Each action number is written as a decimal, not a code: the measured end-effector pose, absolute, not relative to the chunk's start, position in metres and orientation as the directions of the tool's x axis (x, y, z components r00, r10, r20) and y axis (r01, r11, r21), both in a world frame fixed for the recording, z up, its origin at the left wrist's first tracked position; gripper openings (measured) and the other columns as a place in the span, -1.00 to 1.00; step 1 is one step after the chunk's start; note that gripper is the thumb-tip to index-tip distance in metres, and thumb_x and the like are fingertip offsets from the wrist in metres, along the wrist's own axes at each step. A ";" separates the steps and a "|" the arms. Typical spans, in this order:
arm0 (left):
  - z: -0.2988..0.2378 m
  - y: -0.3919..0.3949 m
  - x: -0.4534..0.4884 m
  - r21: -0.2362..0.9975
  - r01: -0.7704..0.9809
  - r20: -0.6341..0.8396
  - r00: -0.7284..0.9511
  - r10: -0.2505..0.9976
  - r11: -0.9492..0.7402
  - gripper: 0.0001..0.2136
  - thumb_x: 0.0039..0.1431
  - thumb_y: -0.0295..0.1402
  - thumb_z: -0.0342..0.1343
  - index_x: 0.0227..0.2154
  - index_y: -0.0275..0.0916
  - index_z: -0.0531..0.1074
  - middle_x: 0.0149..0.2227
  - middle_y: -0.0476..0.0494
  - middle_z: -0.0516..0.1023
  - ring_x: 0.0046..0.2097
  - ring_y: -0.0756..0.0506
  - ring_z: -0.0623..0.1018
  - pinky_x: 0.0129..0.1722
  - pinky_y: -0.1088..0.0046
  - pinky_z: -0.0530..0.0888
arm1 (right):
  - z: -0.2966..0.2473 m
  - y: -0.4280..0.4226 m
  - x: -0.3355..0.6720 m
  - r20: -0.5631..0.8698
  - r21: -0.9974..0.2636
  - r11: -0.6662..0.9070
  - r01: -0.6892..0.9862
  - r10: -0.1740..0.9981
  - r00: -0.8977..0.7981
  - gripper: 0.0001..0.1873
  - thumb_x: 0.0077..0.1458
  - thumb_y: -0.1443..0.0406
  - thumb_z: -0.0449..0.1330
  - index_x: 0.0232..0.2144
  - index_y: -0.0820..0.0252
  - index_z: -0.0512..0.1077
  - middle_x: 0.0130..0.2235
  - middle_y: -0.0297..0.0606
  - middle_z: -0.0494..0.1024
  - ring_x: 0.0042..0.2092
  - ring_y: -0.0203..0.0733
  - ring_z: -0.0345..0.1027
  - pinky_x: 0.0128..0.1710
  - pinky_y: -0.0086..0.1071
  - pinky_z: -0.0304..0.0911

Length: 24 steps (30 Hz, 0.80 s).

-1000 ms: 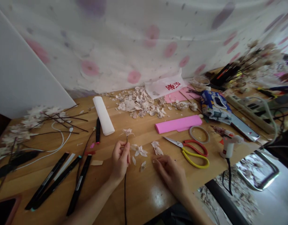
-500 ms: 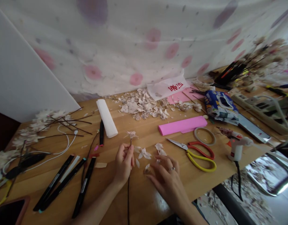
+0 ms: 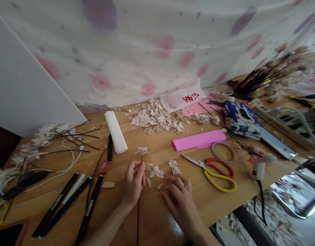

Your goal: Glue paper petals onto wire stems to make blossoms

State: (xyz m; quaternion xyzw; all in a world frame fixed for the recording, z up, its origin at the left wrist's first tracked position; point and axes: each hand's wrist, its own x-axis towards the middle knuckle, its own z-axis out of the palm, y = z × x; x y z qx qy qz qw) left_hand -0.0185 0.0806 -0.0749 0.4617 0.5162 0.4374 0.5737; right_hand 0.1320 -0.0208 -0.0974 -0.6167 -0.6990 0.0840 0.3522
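My left hand (image 3: 133, 182) pinches a thin dark stem (image 3: 138, 213) that carries a small pale paper flower (image 3: 142, 150) at its top, held upright over the wooden table (image 3: 157, 212). My right hand (image 3: 178, 198), with a ring on one finger, rests on the table with its fingers curled down onto small pale petals (image 3: 159, 186). More loose petals (image 3: 154, 170) and another petal cluster (image 3: 174, 165) lie just beyond both hands.
Scissors with red and yellow handles (image 3: 213, 169), a tape ring (image 3: 223, 151), a pink folded sheet (image 3: 198, 140) and a glue gun (image 3: 258, 165) lie to the right. A petal pile (image 3: 157, 118) sits behind; a white roll (image 3: 116, 131), black markers (image 3: 67, 198) and flower stems (image 3: 52, 135) are on the left.
My right hand has slid left and forward, its fingers now bent onto the small petals. My left hand keeps hold of the stem; the view shifted slightly.
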 end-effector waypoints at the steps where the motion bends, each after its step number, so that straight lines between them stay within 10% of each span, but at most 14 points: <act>1: -0.075 0.080 -0.019 0.981 -0.023 -0.189 0.085 0.978 0.191 -0.64 0.17 0.00 0.16 -0.47 -0.14 0.23 -0.77 0.24 0.22 -0.74 0.09 0.14 -0.74 0.63 0.08 | -0.098 -0.021 0.132 0.385 -0.549 0.217 0.807 0.923 0.015 -0.88 0.25 0.40 0.22 -0.23 0.06 0.38 -0.02 -0.13 0.52 0.09 0.14 0.23 0.02 0.10 0.31; 14: -0.076 0.081 -0.019 0.982 -0.022 -0.185 0.094 0.978 0.187 -0.64 0.15 0.02 0.17 -0.47 -0.13 0.24 -0.79 0.24 0.22 -0.75 0.08 0.13 -0.75 0.61 0.05 | -0.101 -0.018 0.129 0.367 -0.561 0.190 0.806 0.929 0.037 -0.68 0.21 0.38 0.28 0.00 0.04 0.43 0.12 -0.02 0.44 0.16 0.24 0.15 0.07 0.27 0.24; 24: -0.077 0.081 -0.020 0.985 -0.010 -0.171 0.094 0.981 0.172 -0.64 0.15 0.01 0.18 -0.47 -0.13 0.23 -0.78 0.24 0.23 -0.75 0.08 0.15 -0.74 0.61 0.06 | -0.100 -0.017 0.132 0.372 -0.730 0.198 0.654 0.918 0.138 -0.85 0.22 0.40 0.24 -0.30 -0.01 0.52 -0.05 -0.20 0.58 0.11 0.13 0.25 0.08 0.11 0.26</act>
